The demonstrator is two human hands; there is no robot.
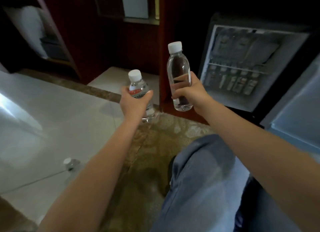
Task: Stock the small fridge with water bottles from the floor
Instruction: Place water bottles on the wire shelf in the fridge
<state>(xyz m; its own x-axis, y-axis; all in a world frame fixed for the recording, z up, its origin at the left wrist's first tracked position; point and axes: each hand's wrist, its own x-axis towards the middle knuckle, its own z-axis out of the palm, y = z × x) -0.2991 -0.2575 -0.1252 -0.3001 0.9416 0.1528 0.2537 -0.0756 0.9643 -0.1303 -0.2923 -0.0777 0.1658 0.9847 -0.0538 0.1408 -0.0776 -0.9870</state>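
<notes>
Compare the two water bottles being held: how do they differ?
The left hand bottle shows a red-and-white label; the right hand bottle shows none. The left-hand bottle is lower in frame, the right-hand bottle higher, nearer the open fridge. Both are clear, white-capped, roughly upright.

**No legible text on any label**

Nothing can be read. The labelled bottle (140,91), left of the open small fridge (242,63), carries a wrap with a red band over white, but its print is blurred and partly covered by the left hand (133,101). The bare bottle (179,75), nearer the fridge, shows no label facing the camera. Inside the fridge, the shelf bottles (232,81) bear pale labels with red marks, too small and soft to make out.
</notes>
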